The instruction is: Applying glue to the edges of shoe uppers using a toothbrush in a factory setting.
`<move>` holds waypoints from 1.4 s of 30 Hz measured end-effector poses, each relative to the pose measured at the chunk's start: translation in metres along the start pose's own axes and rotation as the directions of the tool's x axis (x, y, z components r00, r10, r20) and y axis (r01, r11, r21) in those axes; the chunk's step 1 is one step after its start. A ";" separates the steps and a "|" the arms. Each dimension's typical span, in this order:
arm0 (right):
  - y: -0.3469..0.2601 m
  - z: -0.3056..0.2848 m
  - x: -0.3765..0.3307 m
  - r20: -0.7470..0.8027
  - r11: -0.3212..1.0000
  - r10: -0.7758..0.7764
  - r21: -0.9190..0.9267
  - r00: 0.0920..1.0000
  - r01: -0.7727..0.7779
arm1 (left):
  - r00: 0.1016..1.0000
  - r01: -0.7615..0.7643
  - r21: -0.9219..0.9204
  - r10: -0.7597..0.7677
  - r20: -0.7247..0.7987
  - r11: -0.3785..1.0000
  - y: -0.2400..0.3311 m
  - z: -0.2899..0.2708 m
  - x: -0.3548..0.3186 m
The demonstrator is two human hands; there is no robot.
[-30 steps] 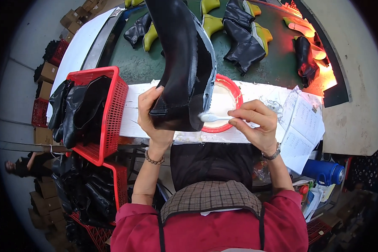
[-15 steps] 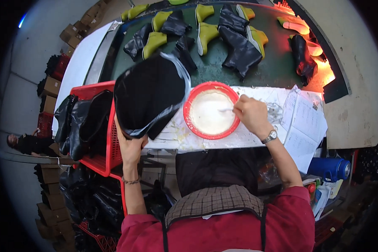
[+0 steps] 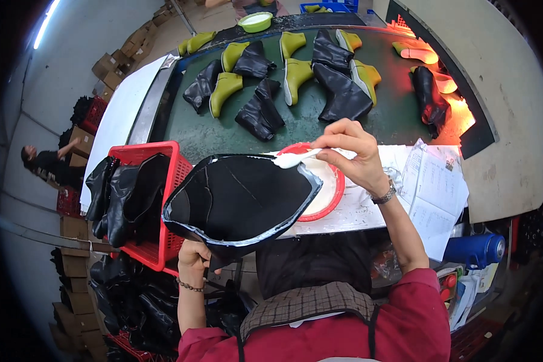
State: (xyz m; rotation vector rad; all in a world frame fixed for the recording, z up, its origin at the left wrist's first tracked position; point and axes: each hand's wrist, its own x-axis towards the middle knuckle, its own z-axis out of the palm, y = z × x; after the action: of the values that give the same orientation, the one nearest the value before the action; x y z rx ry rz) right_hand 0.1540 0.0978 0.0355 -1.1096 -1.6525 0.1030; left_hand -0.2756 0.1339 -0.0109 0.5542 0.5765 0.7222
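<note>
My left hand [image 3: 194,263] is closed around the underside of a black boot upper [image 3: 241,196], whose wide opening faces up and shows the dark lining. White paste coats much of its edge. In my right hand [image 3: 357,152] is a small white brush [image 3: 292,159], its head thick with paste and touching the far right part of that edge. Partly hidden behind the boot upper, a red bowl [image 3: 339,196] of white paste stands on the white-covered tabletop.
On the green conveyor belt [image 3: 223,136] lie several black boot uppers [image 3: 260,111] and yellow-green boot forms [image 3: 297,78], some under an orange glow. A red crate [image 3: 176,166] of black boots stands left. Written papers [image 3: 437,181] and a blue flask [image 3: 473,250] are right. People are farther off.
The brush has left the bowl and come to the boot upper's edge. My left hand has lowered and turned the boot upper, so its opening now faces up. The view has tilted upward.
</note>
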 end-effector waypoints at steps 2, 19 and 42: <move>0.008 0.002 -0.006 -0.005 1.000 0.011 0.002 1.000 -0.011 | 1.000 -0.025 -0.188 0.021 -0.020 0.982 -0.002 0.003 0.004; 0.016 -0.010 -0.077 0.175 0.767 0.219 -0.639 0.960 -0.058 | 0.972 0.198 0.197 -0.166 -0.165 0.960 0.018 0.024 -0.015; -0.012 -0.012 -0.001 0.018 0.997 0.034 -0.065 0.999 -0.033 | 0.987 0.160 0.141 -0.162 0.004 0.977 -0.003 0.029 -0.008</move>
State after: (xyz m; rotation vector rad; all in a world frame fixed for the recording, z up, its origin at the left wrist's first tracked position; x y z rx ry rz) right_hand 0.1561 0.0857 0.0464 -1.1883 -1.6650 0.0827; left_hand -0.2604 0.1182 0.0098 0.6355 0.6533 0.5255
